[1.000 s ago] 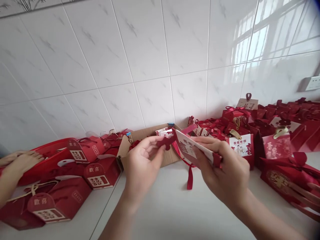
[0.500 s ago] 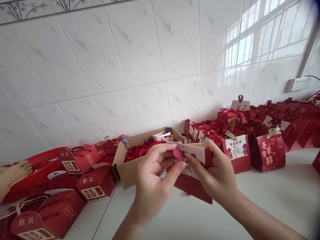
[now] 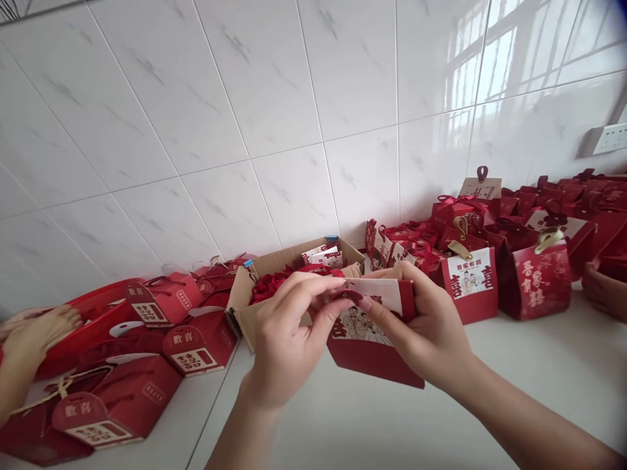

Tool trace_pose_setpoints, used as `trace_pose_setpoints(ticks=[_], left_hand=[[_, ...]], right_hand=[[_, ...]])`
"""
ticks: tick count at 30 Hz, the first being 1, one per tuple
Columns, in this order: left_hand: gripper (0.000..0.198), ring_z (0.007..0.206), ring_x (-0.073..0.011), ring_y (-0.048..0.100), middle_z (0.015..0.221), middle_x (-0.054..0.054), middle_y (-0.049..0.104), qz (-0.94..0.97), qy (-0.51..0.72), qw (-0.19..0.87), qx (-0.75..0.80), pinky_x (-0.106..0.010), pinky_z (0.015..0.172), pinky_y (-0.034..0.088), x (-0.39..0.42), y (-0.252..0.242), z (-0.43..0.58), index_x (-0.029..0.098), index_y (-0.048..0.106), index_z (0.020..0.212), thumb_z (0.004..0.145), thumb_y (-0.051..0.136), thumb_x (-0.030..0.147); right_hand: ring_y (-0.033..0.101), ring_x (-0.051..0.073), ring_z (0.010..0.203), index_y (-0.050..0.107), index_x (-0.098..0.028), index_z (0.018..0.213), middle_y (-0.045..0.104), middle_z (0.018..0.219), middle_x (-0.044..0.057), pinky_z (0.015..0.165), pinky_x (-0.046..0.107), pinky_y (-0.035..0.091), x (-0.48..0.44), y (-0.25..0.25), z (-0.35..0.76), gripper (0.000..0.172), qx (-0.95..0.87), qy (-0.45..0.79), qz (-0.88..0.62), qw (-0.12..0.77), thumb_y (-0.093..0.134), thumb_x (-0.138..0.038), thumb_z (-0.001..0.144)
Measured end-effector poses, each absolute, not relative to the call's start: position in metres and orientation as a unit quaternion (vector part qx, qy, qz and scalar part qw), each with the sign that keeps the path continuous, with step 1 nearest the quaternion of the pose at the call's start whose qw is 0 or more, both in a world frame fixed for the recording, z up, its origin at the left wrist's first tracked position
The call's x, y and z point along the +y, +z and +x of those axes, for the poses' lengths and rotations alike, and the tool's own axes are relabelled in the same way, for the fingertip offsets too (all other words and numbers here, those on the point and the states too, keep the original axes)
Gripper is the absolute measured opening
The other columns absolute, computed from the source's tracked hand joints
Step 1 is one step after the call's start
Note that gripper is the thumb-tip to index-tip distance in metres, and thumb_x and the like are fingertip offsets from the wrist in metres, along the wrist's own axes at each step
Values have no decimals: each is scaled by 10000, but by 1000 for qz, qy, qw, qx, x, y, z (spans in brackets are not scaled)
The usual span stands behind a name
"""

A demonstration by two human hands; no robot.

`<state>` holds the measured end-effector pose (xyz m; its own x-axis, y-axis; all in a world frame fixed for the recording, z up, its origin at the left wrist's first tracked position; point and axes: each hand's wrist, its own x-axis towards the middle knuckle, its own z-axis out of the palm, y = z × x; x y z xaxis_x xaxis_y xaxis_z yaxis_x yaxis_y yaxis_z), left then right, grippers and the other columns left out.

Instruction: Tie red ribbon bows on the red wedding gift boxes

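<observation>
Above the counter I hold a red and white gift box (image 3: 375,361) with a printed cartoon couple on its front, tilted slightly. My right hand (image 3: 431,320) is closed around its right side, the thumb lying across the white top flap. My left hand (image 3: 289,339) pinches a dark red strap (image 3: 349,297) at the top edge of the box, thumb against fingers. The far fingers of both hands are partly hidden behind the box. Just behind my left hand stands an open cardboard box (image 3: 245,287) with red ribbon-like pieces and printed cards inside.
Finished-looking red boxes (image 3: 473,287) with gold loops stand at right before many more. Handled red cartons (image 3: 200,343) sit at left beside a red basin (image 3: 105,294). Another person's hands (image 3: 53,333) reach into it; a hand (image 3: 605,290) shows at far right.
The strap's pink side faced me earlier; now its dark red side shows across the flap. The box has turned its front more toward me. Another person's hand has appeared at far right.
</observation>
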<state>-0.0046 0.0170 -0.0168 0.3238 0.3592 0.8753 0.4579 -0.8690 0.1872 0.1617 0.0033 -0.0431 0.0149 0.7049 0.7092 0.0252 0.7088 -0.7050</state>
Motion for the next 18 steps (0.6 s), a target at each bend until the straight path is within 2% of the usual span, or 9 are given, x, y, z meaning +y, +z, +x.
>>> trace_pose_setpoints(ticks=[4,9,13,18], left_hand=[[226,795,-121,610,864,-21,662,-834,-485,80,-249,-228,683,518,21,-11,-12,203,657,948,781,658,51],[260,707,-115,620,808,10,682,-798,-536,93,-258,-253,646,508,28,-4,-34,243,701,910,742,694,44],[277,719,-134,630,757,31,685,-775,-565,77,-273,-282,673,522,28,1,-49,273,710,884,729,701,44],[144,830,-146,657,855,20,701,-780,-529,-5,-336,-259,727,551,26,4,-58,258,701,819,783,664,124]], right_hand=[[605,144,655,559,-215,850,651,774,10,554,233,488,19,-53,155,118,-617,314,-294,659,660,-252,800],[575,146,613,455,-228,775,597,693,-22,536,248,481,57,-102,134,246,-546,438,-301,648,641,-388,798],[562,155,631,472,-220,779,582,691,-18,541,251,454,76,-138,127,252,-587,413,-338,609,639,-409,785],[582,162,644,460,-222,775,597,704,-22,540,246,459,79,-146,128,296,-577,423,-355,602,705,-379,725]])
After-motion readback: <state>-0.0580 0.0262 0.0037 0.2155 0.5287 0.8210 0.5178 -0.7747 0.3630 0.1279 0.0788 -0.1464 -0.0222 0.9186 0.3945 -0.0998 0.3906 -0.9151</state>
